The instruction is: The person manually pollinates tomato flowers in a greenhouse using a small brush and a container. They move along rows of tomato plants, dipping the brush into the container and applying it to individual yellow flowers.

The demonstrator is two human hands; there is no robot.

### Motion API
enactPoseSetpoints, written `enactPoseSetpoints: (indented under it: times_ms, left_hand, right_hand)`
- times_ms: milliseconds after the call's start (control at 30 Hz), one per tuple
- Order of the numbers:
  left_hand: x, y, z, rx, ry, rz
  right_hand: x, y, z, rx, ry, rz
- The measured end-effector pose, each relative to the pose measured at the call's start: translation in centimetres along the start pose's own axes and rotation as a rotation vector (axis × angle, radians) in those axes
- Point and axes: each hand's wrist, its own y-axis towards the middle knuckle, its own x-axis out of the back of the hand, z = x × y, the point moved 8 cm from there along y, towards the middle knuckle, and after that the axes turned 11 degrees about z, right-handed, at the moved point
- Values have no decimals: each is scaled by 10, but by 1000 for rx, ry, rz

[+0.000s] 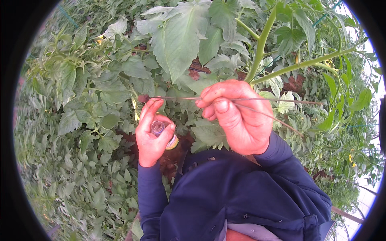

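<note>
My left hand (149,140) is wrapped round a small bottle (173,143) with an uncapped round mouth and a colourful label. Its index finger points up beside the dark reddish tip (143,98) of a thin wire stick (177,98); whether finger and tip touch I cannot tell. Pinched between the thumb and fingers of my right hand (243,116), the stick lies almost level. Two thin ends come out of that hand to the right, spreading apart. Just left of the left fingertips, a pale yellow flower (136,114) hangs among the leaves.
Leafy tomato plants surround me. A thick green stem (261,44) forks beyond my right hand, and a large leaf (177,42) hangs ahead. Yellow flowers (351,158) show at the right. Reddish soil (295,83) appears between the leaves.
</note>
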Motion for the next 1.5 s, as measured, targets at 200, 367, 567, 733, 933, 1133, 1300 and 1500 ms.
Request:
enactPoseSetpoints:
  times_ms: [200, 367, 567, 733, 933, 1133, 1300, 1500]
  left_hand:
    - [4, -16, 6, 96, -171, -35]
    - [7, -22, 7, 90, -231, -44]
    - [7, -24, 7, 87, -247, -76]
    - [10, -27, 5, 144, -170, -95]
    - [14, -30, -11, 95, -288, -98]
    - [51, -3, -71, 17, -115, -198]
    - [82, 54, -96, 34, -112, -242]
    - [118, 105, -72, 94, 1, -299]
  right_hand:
    - [-5, -2, -4, -76, 117, -3]
    - [4, -2, -5, -52, 26, -6]
    - [26, -3, -9, -76, 22, -136]
    - [28, -3, 1, -7, 36, -107]
    - [21, 1, 15, 94, -54, -95]
    - [15, 19, 28, 321, -92, -128]
    - [9, 26, 33, 384, -148, -173]
    - [13, 28, 30, 408, -188, -240]
